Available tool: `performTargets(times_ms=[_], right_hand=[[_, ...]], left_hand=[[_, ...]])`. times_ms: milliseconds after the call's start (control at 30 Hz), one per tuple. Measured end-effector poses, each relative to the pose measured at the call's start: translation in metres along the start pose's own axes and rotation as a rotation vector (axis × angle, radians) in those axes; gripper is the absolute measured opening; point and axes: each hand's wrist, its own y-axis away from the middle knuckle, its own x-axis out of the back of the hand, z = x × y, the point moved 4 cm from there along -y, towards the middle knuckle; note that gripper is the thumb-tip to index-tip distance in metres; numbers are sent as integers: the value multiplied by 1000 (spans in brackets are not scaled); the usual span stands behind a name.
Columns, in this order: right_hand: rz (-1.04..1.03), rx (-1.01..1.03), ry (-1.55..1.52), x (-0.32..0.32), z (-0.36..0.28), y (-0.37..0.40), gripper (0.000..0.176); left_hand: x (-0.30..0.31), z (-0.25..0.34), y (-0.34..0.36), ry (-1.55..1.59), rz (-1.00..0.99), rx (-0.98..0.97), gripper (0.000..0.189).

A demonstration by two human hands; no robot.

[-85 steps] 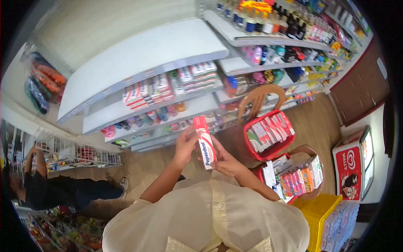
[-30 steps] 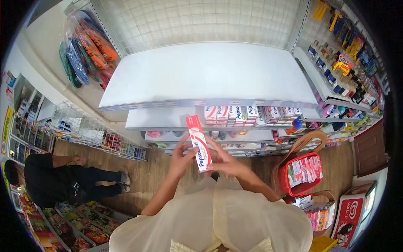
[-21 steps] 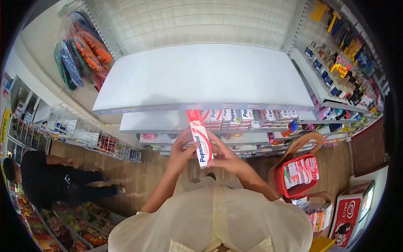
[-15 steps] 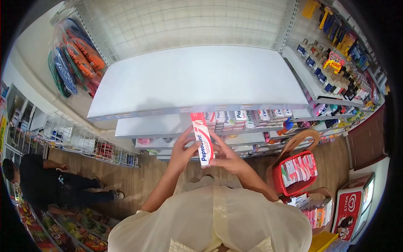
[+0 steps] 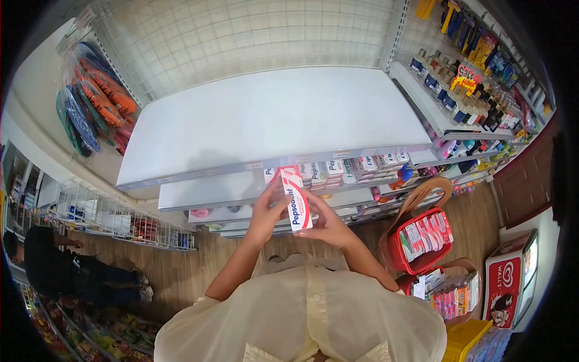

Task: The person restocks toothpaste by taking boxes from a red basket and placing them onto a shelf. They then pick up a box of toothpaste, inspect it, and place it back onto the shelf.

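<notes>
A red and white Pepsodent toothpaste box is held upright before my chest, its printed side facing me. My left hand grips its left edge, and my right hand closes on its right edge and lower end. Just beyond the box, a row of toothpaste boxes stands on the second shelf. Pepsodent, herbal and other labels show there, partly cut off by the white top shelf.
Right of me, a red basket holds several boxes beside a wooden chair. More boxed goods sit below it. Bottles line the right shelf. A freezer stands far right, a wire rack left. Another person stands lower left.
My view has turned a little, so the shelves sit further left. The toothpaste box stays between both hands and looks slightly more upright. The other person has shifted toward the left.
</notes>
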Motion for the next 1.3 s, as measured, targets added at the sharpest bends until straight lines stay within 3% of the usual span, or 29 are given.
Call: performTargets(times_ms=[233,667,867,967,1067,1133,1300], right_hand=[[77,-10,98,10,5,-4,85],[43,-71,120,21,0,-27,85],[57,-50,169,28,0,-37,83],[76,-172,251,30,-4,-39,83],[119,-68,269,31,-2,-45,77],[167,117,310,35,4,-51,72],[175,57,290,40,11,-57,70]], left_hand=[[-4,-1,-8,-73,19,37,54],[1,-3,-8,-416,20,-19,52],[1,0,-4,-407,28,-39,55],[0,-1,-2,-397,31,-14,56],[5,-5,-3,-412,12,23,57],[4,-3,-2,-421,6,35,57],[4,-2,-1,-430,-5,52,56]])
